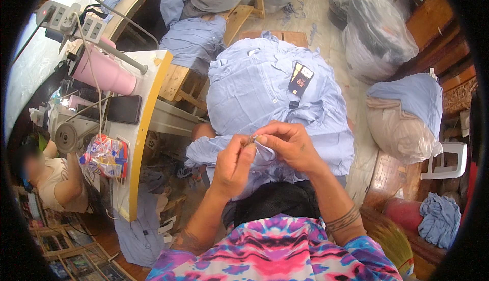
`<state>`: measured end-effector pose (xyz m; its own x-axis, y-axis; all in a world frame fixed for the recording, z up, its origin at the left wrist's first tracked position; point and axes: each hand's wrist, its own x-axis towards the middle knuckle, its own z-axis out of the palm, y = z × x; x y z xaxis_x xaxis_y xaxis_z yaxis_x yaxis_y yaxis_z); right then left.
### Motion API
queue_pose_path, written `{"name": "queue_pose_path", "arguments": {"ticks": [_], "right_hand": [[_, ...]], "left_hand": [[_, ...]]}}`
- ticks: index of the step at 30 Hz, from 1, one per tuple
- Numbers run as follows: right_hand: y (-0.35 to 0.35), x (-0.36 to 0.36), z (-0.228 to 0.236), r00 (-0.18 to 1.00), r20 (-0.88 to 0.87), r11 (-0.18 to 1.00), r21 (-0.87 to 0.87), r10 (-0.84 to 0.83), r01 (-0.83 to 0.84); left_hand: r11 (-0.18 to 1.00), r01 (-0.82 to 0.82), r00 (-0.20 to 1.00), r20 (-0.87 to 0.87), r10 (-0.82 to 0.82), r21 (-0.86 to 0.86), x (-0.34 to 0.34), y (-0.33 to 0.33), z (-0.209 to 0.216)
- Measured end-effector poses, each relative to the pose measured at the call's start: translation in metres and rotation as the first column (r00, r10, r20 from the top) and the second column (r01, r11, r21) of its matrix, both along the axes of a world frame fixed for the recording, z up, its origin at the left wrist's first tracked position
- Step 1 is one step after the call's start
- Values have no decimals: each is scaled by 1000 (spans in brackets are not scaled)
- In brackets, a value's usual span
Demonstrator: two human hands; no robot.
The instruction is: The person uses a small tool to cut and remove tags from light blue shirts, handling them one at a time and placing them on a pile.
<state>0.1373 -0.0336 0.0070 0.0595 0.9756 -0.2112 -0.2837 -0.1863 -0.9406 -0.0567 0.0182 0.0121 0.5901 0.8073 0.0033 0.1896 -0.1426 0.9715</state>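
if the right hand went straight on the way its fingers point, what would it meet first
Most likely the left hand, its fingertips close beside those of the right hand over the light blue cloth; whether they already touch is hard to tell.

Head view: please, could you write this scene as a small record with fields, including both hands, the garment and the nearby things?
Left hand: fingers pinched together beside the right hand's; any item between them is too small to tell
Right hand: fingers pinching a fold of cloth
Light blue garment: spread, wrinkled, across the person's lap
Black tag: lying on the garment
Yellow-edged table: at left, bearing a pink tumbler and a dark phone
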Motion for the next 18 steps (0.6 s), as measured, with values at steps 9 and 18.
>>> {"name": "queue_pose_path", "arguments": {"ticks": [9, 18], "right_hand": [[-2, -21, -15, 957, 208, 962, 226, -202, 154], [-8, 2, -27, 818, 573, 928, 330, -51, -173]], "left_hand": [[984, -56, 992, -103, 74, 167, 1, -11, 12], [835, -147, 806, 425, 412, -530, -30, 8, 46]]}}
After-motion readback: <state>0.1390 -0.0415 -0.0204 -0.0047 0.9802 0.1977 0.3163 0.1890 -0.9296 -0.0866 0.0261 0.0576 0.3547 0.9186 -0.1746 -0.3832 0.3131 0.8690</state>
